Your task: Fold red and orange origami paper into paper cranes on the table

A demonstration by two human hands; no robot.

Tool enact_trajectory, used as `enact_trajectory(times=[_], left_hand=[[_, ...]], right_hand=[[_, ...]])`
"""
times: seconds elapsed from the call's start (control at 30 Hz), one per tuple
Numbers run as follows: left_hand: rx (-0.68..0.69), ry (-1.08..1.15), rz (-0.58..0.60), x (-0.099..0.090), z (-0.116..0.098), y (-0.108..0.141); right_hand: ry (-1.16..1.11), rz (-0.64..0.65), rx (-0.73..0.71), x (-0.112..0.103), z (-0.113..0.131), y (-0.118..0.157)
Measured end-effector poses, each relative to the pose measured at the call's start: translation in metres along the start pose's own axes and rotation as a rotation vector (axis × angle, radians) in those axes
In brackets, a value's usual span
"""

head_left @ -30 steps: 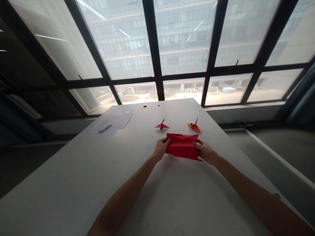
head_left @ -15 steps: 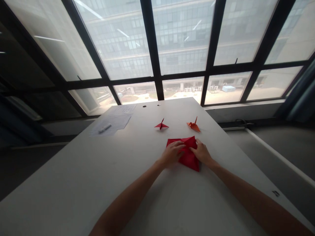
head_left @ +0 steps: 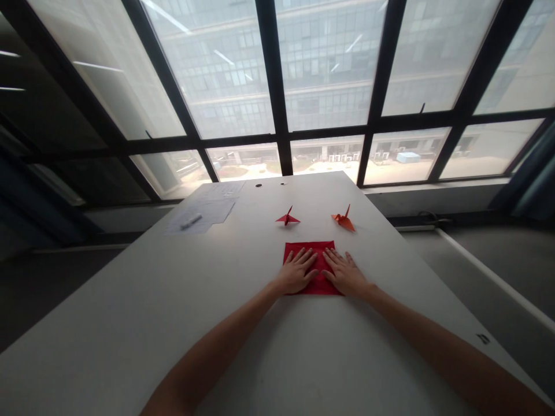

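Note:
A red sheet of paper [head_left: 319, 283] lies flat and squared on the white table [head_left: 173, 300]. Spread over its left part is my left hand [head_left: 297, 273], palm down with fingers apart. My right hand [head_left: 344, 274] rests on the right part in the same way, its fingers spread. Beyond the sheet stand a red folded paper crane [head_left: 287, 219] and, to its right, an orange folded paper crane [head_left: 344, 221].
Printed papers [head_left: 217, 211] lie at the table's far left with a white marker-like object [head_left: 191, 221] on them. A small dark item [head_left: 483, 338] is near the right edge. Tall windows [head_left: 325, 63] stand behind the table.
The red paper has gone from skewed with raised corners to flat and straight. Both my hands have flattened onto it with fingers spread. The view has shifted slightly.

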State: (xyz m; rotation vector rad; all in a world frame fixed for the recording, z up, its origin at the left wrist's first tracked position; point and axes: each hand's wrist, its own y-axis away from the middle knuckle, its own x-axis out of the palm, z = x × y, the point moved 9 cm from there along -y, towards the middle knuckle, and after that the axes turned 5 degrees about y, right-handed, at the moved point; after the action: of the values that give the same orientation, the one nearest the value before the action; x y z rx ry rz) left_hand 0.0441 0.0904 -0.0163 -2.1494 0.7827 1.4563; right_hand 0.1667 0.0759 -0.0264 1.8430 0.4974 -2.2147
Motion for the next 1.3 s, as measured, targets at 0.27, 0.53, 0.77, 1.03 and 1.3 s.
enact_trajectory(times=[0.27,0.53,0.77,1.03,1.3], left_hand=[[-0.026,-0.051,-0.006,-0.014,0.02,0.027],[-0.155,-0.154,-0.2,-0.027,0.016,0.009],[-0.24,-0.173,-0.125,-0.028,0.061,0.044],[-0.386,-0.173,-0.041,-0.049,0.103,0.109],[-0.343,0.184,-0.409,-0.069,0.093,0.055]], right_hand=[[-0.023,0.09,-0.254,-0.011,0.006,-0.013],[0.008,0.099,-0.237,-0.003,0.042,-0.005],[-0.049,0.137,-0.166,0.002,0.069,0.008],[-0.145,0.14,-0.201,0.008,0.141,0.004],[-0.279,-0.083,-0.213,-0.014,0.156,-0.025]])
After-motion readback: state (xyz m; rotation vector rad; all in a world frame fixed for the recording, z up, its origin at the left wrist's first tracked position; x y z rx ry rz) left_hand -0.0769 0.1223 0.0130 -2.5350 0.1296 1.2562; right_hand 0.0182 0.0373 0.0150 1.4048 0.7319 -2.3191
